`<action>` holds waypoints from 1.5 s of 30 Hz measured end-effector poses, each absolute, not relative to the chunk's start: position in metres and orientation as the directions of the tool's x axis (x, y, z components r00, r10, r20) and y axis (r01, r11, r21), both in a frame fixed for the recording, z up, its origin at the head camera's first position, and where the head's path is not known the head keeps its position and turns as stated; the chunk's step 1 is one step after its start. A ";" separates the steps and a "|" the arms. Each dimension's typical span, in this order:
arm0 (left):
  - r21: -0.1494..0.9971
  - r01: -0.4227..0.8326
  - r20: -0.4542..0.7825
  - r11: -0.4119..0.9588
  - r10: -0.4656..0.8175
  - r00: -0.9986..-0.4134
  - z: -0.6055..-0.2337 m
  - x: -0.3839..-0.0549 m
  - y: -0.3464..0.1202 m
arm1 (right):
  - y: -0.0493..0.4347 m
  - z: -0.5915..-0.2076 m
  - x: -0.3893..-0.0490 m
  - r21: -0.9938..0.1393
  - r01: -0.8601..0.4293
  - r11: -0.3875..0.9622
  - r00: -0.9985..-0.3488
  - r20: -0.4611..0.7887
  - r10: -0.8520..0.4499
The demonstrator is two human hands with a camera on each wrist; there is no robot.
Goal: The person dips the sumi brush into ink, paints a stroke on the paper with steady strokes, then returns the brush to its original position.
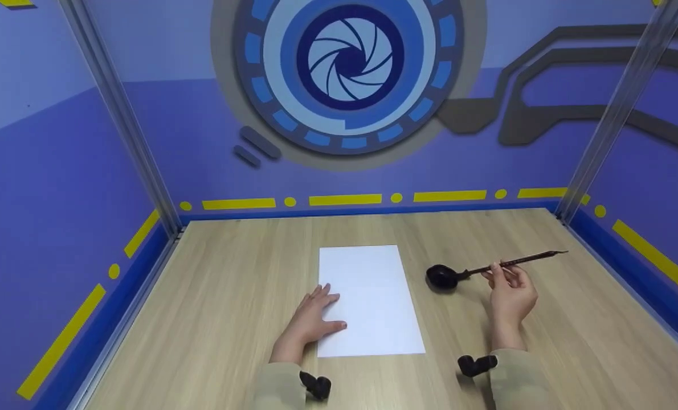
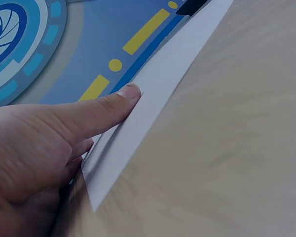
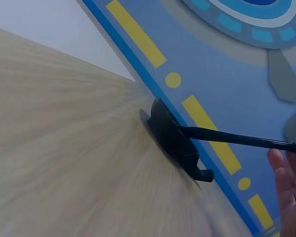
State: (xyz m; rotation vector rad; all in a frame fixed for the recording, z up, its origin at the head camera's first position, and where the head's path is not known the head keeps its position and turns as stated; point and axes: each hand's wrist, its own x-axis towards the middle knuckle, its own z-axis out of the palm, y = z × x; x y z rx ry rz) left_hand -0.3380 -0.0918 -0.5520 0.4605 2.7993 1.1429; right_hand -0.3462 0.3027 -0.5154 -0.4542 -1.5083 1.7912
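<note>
A white sheet of paper [image 1: 373, 296] lies on the table, and my left hand [image 1: 311, 316] rests on its left edge with the fingers spread. In the left wrist view the thumb [image 2: 106, 108] presses flat on the paper. To the right of the sheet stands a small black ink dish [image 1: 441, 279] with a short stub at its side [image 3: 204, 175]. My right hand [image 1: 513, 293] pinches the dark handle of a writing brush [image 1: 535, 258]. Its lower end reaches into the dish, where the bristles are hidden, and the handle slants up to the right.
The wooden tabletop [image 1: 225, 296] ends at a blue and purple printed wall [image 1: 162, 136]. Metal posts [image 1: 119, 114] rise at the back corners. A small black camera [image 1: 316, 387] sits at each sleeve.
</note>
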 end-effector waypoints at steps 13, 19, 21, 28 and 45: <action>0.691 0.247 0.042 0.679 0.304 -0.952 -0.554 -0.339 -0.092 | 0.302 -0.513 -0.345 -0.958 -0.284 0.039 -0.657 0.224 0.720; 0.693 0.247 0.044 0.677 0.302 -0.952 -0.556 -0.339 -0.093 | 0.303 -0.508 -0.344 -0.951 -0.269 0.152 -0.635 0.294 0.715; 0.693 0.244 0.042 0.678 0.301 -0.953 -0.556 -0.339 -0.093 | 0.302 -0.503 -0.341 -0.945 -0.282 0.165 -0.631 0.312 0.710; 0.712 0.235 0.034 0.662 0.302 -0.953 -0.553 -0.338 -0.092 | 0.289 -0.482 -0.328 -0.922 -0.339 0.187 -0.651 0.373 0.661; 0.703 0.234 0.027 0.672 0.303 -0.953 -0.553 -0.339 -0.092 | 0.277 -0.471 -0.319 -0.926 -0.302 0.228 -0.732 0.379 0.567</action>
